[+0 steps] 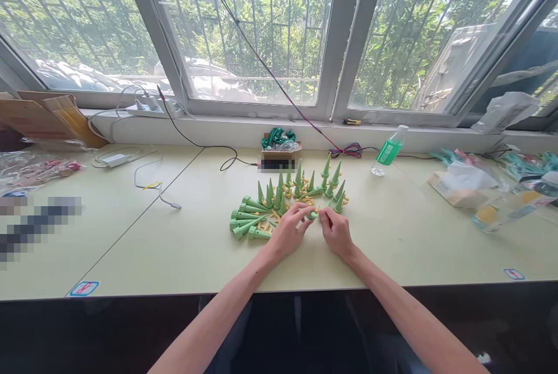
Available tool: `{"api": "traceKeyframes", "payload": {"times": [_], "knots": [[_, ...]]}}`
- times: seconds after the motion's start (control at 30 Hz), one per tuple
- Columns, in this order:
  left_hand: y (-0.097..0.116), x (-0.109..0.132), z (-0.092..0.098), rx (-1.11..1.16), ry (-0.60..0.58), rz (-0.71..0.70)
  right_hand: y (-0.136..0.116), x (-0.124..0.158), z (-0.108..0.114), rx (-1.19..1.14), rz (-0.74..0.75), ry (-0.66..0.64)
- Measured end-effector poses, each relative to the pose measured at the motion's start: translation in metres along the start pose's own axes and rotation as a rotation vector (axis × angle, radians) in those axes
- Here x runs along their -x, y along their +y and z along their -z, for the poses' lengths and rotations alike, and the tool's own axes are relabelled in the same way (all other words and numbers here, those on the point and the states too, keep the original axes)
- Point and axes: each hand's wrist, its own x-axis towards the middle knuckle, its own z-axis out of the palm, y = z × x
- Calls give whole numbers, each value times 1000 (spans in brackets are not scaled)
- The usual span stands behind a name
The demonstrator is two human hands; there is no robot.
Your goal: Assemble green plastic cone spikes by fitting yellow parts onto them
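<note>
My left hand [288, 231] is closed around a green plastic watering spike [312, 215], mostly covered by the fingers. Right beside it, my right hand [337, 234] is pinched at the spike's end, on a small yellow plastic piece [318, 209] that barely shows. To the left of my left hand, several green spikes [244, 224] lie on their sides, fanned out. Beyond my hands, more spikes [326, 168] stand upright on their wide ends, points up. Loose yellow pieces [267, 225] are scattered among them.
A small cardboard box [300, 147] with green wrapping stands by the sill. On the right are a water bottle [387, 152], a tissue box [457, 185] and a second bottle [505, 208]. A white cable [159, 188] and bagged items [39, 171] lie left on the pale table [183, 258].
</note>
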Motion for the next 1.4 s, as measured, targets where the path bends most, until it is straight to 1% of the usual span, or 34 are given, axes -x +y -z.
{"api": "traceKeyframes", "payload": {"times": [0.17,0.27,0.43,0.53,0.87,1.07,1.2,1.3,1.4], "knots": [[3,-3,1,54,28,106,-1,-1,2,10,15,103],[3,-4,3,59,29,145,-1,-1,2,15,48,129],[2,-5,3,-6,-41,124,-2,1,2,5,159,79],[2,-5,4,-7,-85,119,-3,1,2,-11,188,49],[1,-4,7,84,-33,141,-1,1,2,-32,128,-20],[-2,-3,4,115,74,34,5,2,0,-18,88,-63],[-2,-3,3,82,128,-29,5,3,-1,-26,79,-44],[-2,-3,2,62,149,-105,4,3,-1,-24,98,-28],[-3,-1,2,14,138,-176,4,4,-1,-14,113,-19]]}}
